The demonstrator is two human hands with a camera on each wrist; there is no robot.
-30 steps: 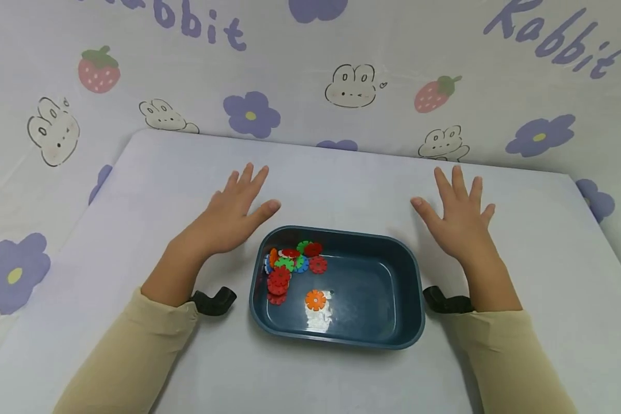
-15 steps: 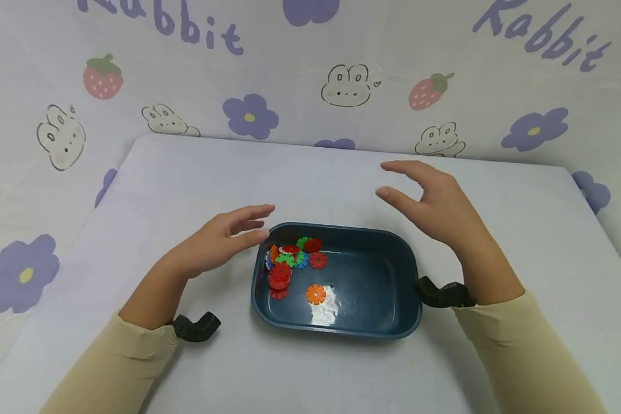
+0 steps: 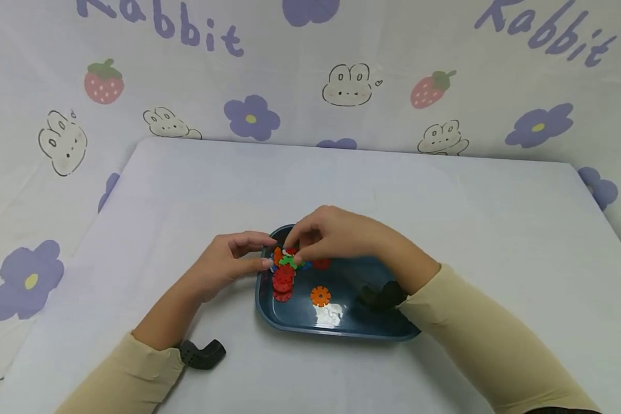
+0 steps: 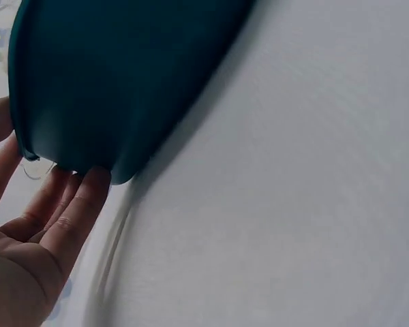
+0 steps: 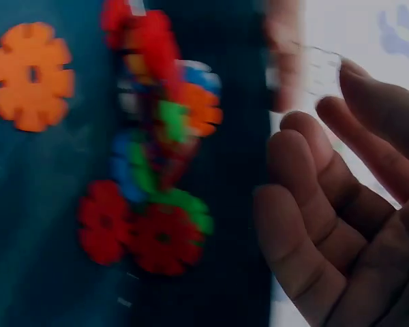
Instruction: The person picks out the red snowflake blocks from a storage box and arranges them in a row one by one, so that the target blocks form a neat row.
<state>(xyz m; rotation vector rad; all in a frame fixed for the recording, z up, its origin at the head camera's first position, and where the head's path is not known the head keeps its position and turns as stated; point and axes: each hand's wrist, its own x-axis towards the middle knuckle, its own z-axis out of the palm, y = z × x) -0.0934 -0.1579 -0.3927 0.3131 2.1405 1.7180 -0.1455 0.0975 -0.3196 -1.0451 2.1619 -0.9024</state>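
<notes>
A dark blue-green plastic tub [image 3: 336,332] holds toothed plastic discs in red, green, orange and blue. Most form a pile [image 3: 283,280] at its left end; one orange disc [image 3: 320,296] lies apart. My left hand [image 3: 214,270] is at the tub's left end, fingers at the outer wall [image 4: 82,146] and thumb tip at the rim. My right hand [image 3: 344,233] reaches over the tub from the right, fingers bent down above the pile. In the right wrist view, nothing shows between its thumb and fingers [image 5: 283,218]. Part of the pile is hidden beneath this hand.
The tub stands on a white-covered table [image 3: 212,184]. Behind it hangs a cloth [image 3: 290,63] printed with rabbits, strawberries and flowers. A black wrist-worn device [image 3: 204,355] sits at the left cuff; another device [image 3: 380,296] at the right wrist hangs over the tub.
Both hands were spread at the tub's sides. The left has come down to the tub's left end; the right has swung left and down over the discs, its fingers bending.
</notes>
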